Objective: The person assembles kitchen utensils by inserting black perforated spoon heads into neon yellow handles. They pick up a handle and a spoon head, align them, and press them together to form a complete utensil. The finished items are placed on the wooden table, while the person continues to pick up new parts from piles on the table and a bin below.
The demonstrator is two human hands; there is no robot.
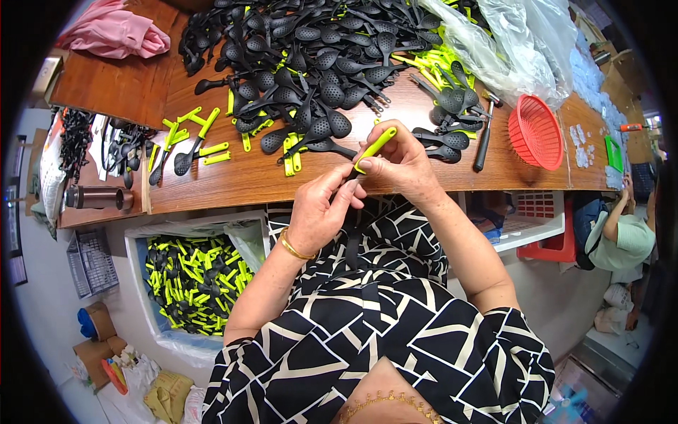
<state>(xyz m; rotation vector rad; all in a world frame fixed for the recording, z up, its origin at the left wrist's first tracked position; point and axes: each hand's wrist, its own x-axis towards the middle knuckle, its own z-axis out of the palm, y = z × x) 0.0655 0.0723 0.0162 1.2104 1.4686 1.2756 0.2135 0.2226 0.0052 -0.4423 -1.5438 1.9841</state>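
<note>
Both my hands meet at the table's front edge on one small kitchen utensil with a lime-green handle and a black stem. My right hand pinches the green handle between thumb and fingers, the handle tilted up to the right. Lower down, my left hand is closed around the black stem. The utensil's head is hidden by my fingers. Just beyond them lies a big heap of black slotted spoons without handles, some with loose green handles among them.
Left on the table are several green-handled spoons and a brown tumbler. A hammer and a red basket stand right, below clear plastic bags. A lined box of green-and-black pieces sits below left. A person is far right.
</note>
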